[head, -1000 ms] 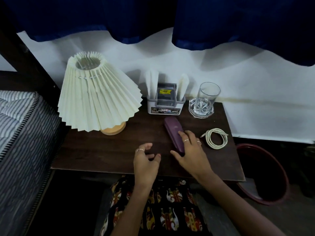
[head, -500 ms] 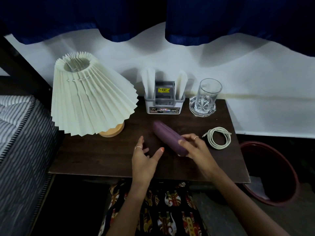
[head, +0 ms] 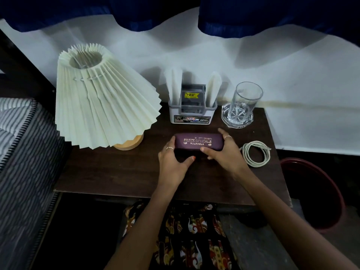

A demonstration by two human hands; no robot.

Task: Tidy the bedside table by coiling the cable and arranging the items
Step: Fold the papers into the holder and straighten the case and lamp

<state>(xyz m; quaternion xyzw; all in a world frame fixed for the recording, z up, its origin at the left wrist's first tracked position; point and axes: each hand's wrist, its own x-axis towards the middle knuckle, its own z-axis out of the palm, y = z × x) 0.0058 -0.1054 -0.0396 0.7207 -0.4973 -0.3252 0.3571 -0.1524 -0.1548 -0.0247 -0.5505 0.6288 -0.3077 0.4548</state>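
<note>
You are gripping the spectacle case [head: 198, 142] at each end, left hand [head: 172, 158] and right hand [head: 224, 152], squaring it before the organizer [head: 191, 115].

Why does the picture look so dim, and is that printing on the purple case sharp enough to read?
Head view: light falls mainly on the white wall, where the curtain casts wavy shadows; the dark table and floor sink into gloom. The gold lettering on the purple case, held by the left hand and right hand, reads fairly clearly; edges bend from the wide lens.
</note>
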